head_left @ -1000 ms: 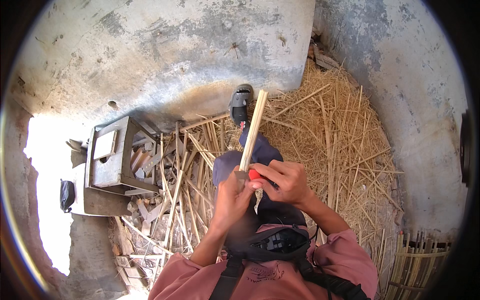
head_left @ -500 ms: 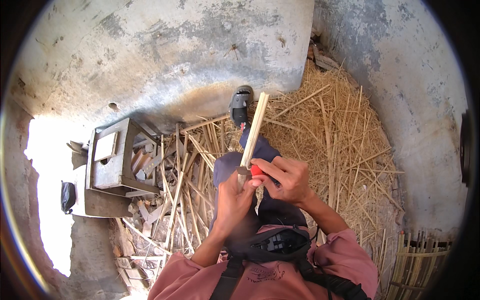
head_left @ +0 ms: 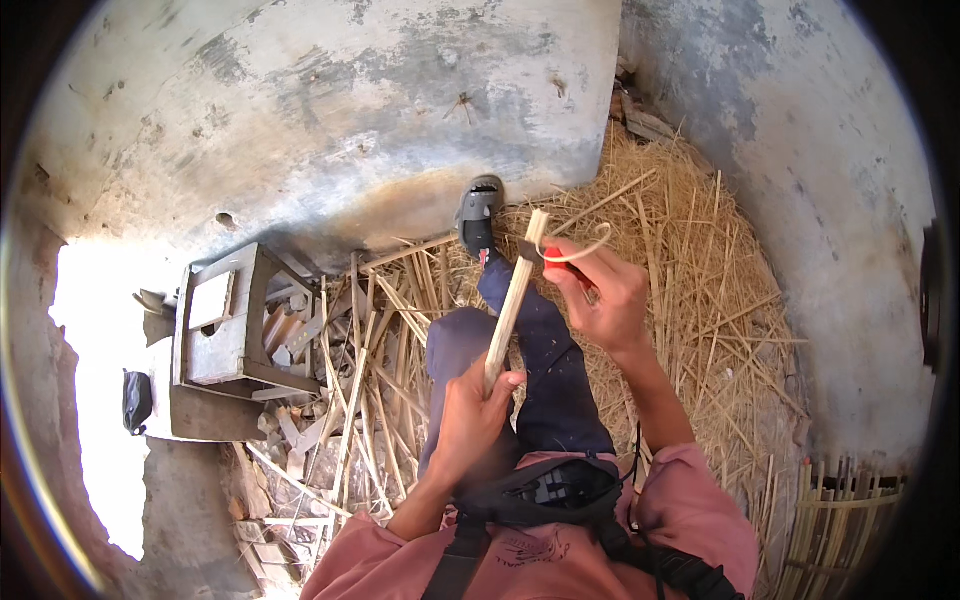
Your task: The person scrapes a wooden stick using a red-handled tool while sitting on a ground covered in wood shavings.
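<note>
My left hand point(head_left: 470, 415) is closed round the lower end of a pale split bamboo strip point(head_left: 511, 313), which points up and away over my knees. My right hand point(head_left: 612, 297) grips a red-handled knife point(head_left: 553, 258). The dark blade lies across the strip close to its far end. A thin curled shaving point(head_left: 590, 250) loops out from the blade over my right fingers. Most of the knife's handle is hidden inside that hand.
A wooden box frame point(head_left: 225, 325) stands at the left by a bright opening. Loose strips point(head_left: 345, 400) litter the floor beside it. A heap of shavings point(head_left: 690, 270) covers the right side, below the wall. A slatted bamboo piece point(head_left: 840, 530) is at the lower right.
My right hand has pushed the knife up along the strip, from beside my left hand to near the far end. A curled shaving now shows at the blade.
</note>
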The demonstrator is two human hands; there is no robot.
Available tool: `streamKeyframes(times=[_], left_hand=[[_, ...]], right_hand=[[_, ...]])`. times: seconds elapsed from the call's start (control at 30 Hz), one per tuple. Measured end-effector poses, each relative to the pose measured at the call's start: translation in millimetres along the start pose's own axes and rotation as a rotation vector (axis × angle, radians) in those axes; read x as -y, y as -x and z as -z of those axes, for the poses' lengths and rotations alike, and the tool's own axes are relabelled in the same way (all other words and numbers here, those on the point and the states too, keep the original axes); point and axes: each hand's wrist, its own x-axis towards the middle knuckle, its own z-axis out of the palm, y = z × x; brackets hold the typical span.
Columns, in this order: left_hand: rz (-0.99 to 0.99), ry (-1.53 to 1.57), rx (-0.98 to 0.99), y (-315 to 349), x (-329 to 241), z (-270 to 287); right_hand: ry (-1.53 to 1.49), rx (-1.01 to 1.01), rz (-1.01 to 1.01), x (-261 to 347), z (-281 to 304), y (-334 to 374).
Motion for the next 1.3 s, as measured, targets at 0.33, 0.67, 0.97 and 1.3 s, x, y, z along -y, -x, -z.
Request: streamKeyframes(times=[0.33, 0.67, 0.97, 1.3], left_hand=[[0.052, 0.115, 0.053, 8.4, 26.7, 7.3], [0.029, 0.314, 0.229, -6.3, 28.1, 22.7], [0.092, 0.492, 0.32, -9.0, 21.2, 24.6], [-0.095, 0.219, 0.129, -14.6, 2.0, 22.7]], right_hand=[[0.158, 0.243, -0.578, -97.7, 51.7, -42.0], [-0.027, 0.577, -0.582, -82.5, 41.8, 7.1], [-0.266, 0.436, -0.318, 0.5, 24.4, 16.4], [-0.288, 0.351, -0.162, 32.3, 12.9, 39.8]])
